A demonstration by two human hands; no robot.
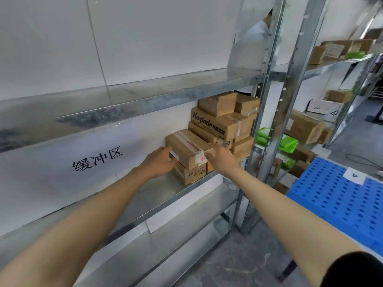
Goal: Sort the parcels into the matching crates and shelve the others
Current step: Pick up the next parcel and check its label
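A taped cardboard parcel [187, 148] lies on top of another small box [191, 175] on the metal shelf [157, 193]. My left hand [160, 162] grips the parcel's left end, fingers curled round its edge. My right hand [220, 156] presses against its right end with the fingers fairly straight. Right behind it rises a stack of brown boxes [223, 119], one printed "Kasimir".
A white sign with black characters [97, 159] hangs on the wall behind the shelf. A blue perforated crate [339, 201] with a white label stands at the right. Green packets [288, 143] and more boxes fill the neighbouring rack. Grey floor lies below.
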